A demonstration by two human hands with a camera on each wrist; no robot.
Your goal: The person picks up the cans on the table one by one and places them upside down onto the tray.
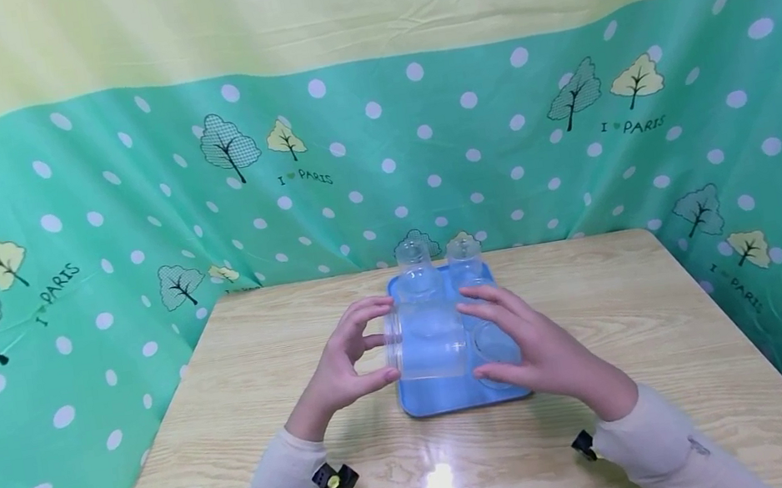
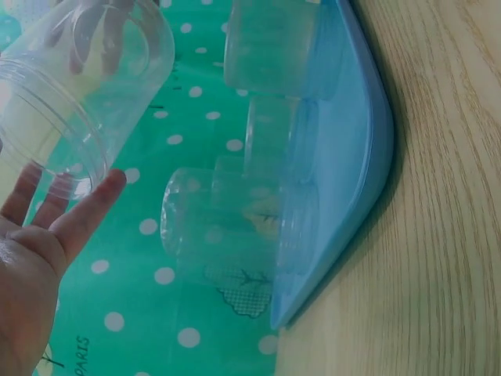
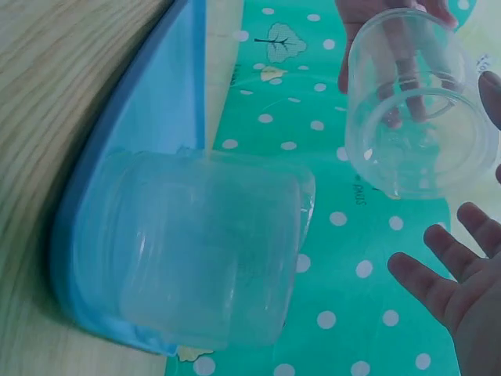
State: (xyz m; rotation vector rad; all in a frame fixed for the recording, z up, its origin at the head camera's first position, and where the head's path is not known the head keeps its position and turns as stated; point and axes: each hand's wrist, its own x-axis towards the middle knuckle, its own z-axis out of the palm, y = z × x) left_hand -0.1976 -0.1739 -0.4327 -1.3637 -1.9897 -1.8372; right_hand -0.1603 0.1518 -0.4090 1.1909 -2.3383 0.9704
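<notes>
A clear plastic jar (image 1: 432, 352) lies sideways in the air above the blue tray, its threaded mouth toward the left. My left hand (image 1: 344, 360) holds it at that end, thumb below and fingers above. In the left wrist view, fingertips (image 2: 109, 182) meet the ridged rim. My right hand (image 1: 542, 339) is spread by the jar's base end, thumb and fingers apart. The right wrist view shows a gap between its fingers (image 3: 423, 274) and the jar (image 3: 368, 117).
On the wooden table, the blue tray (image 1: 452, 400) carries several more clear jars. Two stand at its back, a left one (image 1: 417, 274) and a right one (image 1: 465, 262); another jar (image 1: 494, 342) is near my right hand. A patterned cloth (image 1: 376, 145) hangs behind.
</notes>
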